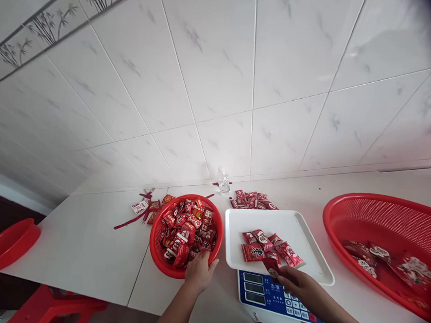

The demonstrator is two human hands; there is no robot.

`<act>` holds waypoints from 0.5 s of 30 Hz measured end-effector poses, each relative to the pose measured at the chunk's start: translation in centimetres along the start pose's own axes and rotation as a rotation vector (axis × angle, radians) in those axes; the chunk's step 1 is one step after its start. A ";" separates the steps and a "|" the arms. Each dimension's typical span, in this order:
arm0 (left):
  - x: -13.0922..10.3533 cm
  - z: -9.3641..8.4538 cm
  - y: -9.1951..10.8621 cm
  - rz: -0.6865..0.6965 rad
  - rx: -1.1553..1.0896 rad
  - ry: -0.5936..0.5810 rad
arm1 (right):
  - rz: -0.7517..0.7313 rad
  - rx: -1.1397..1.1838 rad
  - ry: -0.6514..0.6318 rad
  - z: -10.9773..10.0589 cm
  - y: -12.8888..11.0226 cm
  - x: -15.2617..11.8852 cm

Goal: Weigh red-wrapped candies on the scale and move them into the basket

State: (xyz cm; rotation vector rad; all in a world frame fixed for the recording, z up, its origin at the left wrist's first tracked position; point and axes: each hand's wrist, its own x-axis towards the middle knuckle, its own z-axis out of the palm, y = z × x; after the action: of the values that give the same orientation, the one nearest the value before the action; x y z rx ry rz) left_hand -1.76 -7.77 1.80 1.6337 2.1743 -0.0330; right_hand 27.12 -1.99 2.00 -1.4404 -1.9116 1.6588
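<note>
My left hand (200, 272) rests at the near rim of a round red basket (156, 255) full of small red packets; its fingers reach over the rim, their tips partly hidden among the packets. A small dark red packet (271, 267) is pinched in my right hand (294, 282), above the near edge of a white tray (292, 225). Several red packets (263, 240) lie on the tray. Under the tray's near side, a blue scale panel (254, 288) shows, with displays and keys.
Large red basket (382, 200) with bigger packets at right. Loose packets (252, 199) behind the tray, a clear bottle (223, 181) by the wall. Red ribbon (129, 222) and a white card (140, 207) left of the round basket. Red basin (14, 244) and red stool (35, 314) far left.
</note>
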 end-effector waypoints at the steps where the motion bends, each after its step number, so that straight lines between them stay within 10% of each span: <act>1: 0.0 0.1 -0.1 0.001 0.000 0.003 | -0.004 0.000 -0.004 0.2 0.0 0.0; 15: 1.0 0.5 -0.8 0.005 -0.012 -0.034 | 0.096 0.072 0.509 -0.9 -0.7 2.3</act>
State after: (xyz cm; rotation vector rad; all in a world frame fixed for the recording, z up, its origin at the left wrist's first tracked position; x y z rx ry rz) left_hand -2.52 -7.21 0.80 1.6201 2.1415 -0.0458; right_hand 26.31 0.41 1.96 -1.7389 -1.5068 1.2198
